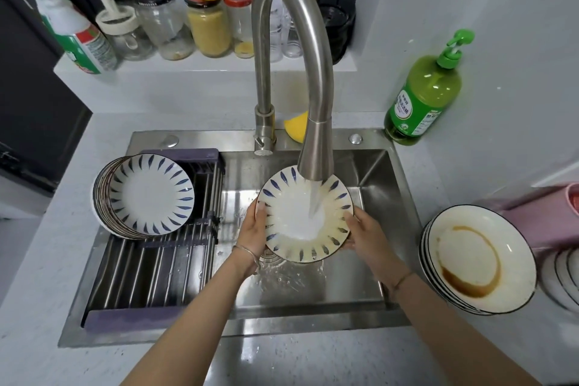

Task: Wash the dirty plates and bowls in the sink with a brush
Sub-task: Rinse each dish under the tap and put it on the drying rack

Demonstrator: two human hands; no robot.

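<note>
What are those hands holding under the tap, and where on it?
A blue-patterned plate, gripped at its rim: left hand on the left edge, right hand on the right edge.

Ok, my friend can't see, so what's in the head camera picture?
A left hand and right hand hold a blue-patterned plate under the running faucet above a steel sink. Clean-looking plates lean in the rack at left; stained bowls are stacked on the counter at right.

In the centre of the frame I see the left hand (253,230) and right hand (365,233) gripping opposite rims of a blue-leaf plate (288,222), which is tilted under the faucet (293,41) and its running water. Matching plates (150,194) lean on the rack (156,273) at left. Stained bowls (479,257) are stacked on the desk (454,172) at right.
</note>
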